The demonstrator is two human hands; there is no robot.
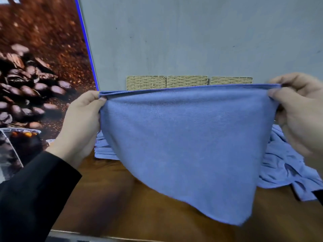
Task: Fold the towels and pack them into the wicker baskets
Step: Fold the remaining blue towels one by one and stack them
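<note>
The towel (188, 145) hangs doubled over the table's (139, 215) near edge, left hand (83, 123) and right hand (300, 112) each pinching a top corner to align its edges, baskets (187, 81) at the far edge.

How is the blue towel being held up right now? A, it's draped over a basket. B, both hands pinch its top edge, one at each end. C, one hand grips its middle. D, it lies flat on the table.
B: the left hand and right hand each pinch an end of the blue towel's top edge, and it hangs down between them.
</note>
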